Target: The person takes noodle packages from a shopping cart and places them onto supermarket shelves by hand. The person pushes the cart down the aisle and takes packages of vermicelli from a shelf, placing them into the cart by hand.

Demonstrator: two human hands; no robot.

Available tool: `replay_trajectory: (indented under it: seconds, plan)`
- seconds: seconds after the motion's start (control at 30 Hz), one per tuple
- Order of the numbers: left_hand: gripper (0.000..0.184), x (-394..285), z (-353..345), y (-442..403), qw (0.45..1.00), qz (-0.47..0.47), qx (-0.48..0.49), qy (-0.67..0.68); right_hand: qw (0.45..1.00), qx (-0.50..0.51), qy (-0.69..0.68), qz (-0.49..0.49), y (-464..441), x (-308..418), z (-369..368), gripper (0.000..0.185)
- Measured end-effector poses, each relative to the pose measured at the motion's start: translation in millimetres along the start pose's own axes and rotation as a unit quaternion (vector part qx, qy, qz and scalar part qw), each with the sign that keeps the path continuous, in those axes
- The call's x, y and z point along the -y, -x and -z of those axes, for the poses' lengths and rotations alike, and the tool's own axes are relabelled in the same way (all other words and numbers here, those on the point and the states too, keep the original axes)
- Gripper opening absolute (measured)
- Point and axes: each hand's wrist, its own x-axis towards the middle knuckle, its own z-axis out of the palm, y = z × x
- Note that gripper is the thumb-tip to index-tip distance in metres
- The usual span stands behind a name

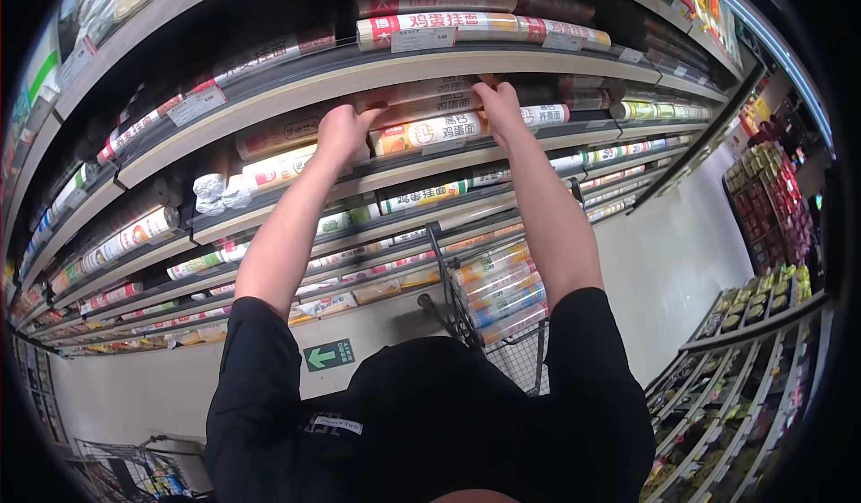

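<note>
My left hand (343,133) and my right hand (499,108) both reach into a middle shelf. Their curled fingers are at opposite ends of a dark, shadowed noodle pack (432,102) lying behind the front row. In front of it, between my wrists, lies a white noodle pack with an orange emblem (429,134). Part of the held pack is hidden by my hands and the shelf above. Another white and red noodle pack (280,167) rests left of my left hand.
More noodle packs (466,28) lie on the shelf above, behind price tags. Below my right forearm stands a wire cart (516,364) carrying clear-wrapped rolls or packs (500,292). A green arrow sign (329,355) marks the floor. Another cart (134,467) stands at lower left.
</note>
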Motion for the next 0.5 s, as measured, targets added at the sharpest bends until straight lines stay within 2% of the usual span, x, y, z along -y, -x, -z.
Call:
replay_trajectory:
  seconds: [0.03,0.07,0.1,0.13,0.2,0.23,0.33,0.37,0.4,0.43,0.5]
  plan:
    - [0.068,4,-4,0,0.999,-0.033,-0.032,0.027,0.999,0.029,-0.001,0.026,-5,4,1,0.04]
    - [0.066,5,-6,-8,0.994,-0.067,-0.07,0.057,0.998,0.006,0.063,-0.006,-25,-5,4,0.038]
    - [0.061,9,-10,-20,0.988,-0.103,-0.09,0.069,0.998,-0.018,0.052,0.02,-27,1,1,0.037]
    - [0.065,17,-18,-33,0.989,-0.106,-0.078,0.073,0.997,-0.041,0.041,0.041,-22,6,-7,0.037]
    - [0.073,22,-21,-55,0.989,-0.115,-0.055,0.074,0.997,-0.027,0.071,-0.002,-14,28,-12,0.04]
    - [0.068,19,-22,-58,0.986,-0.134,-0.072,0.063,0.996,-0.019,0.084,-0.028,-10,33,-13,0.041]
    - [0.068,16,-25,-62,0.989,-0.118,-0.089,0.019,0.994,0.023,0.087,-0.068,-18,27,-13,0.047]
    - [0.069,21,-31,-63,0.98,-0.144,-0.135,0.034,0.992,0.012,0.112,-0.056,-19,23,-16,0.046]
    - [0.069,19,-28,-64,0.984,-0.125,-0.125,0.023,0.991,0.022,0.115,-0.057,-34,9,-14,0.045]
    - [0.07,14,-23,-61,0.988,-0.106,-0.11,0.012,0.983,0.037,0.176,-0.045,-31,15,-13,0.051]
    - [0.069,31,-36,-64,0.989,-0.101,-0.105,-0.032,0.986,0.063,0.151,-0.034,-18,23,-11,0.061]
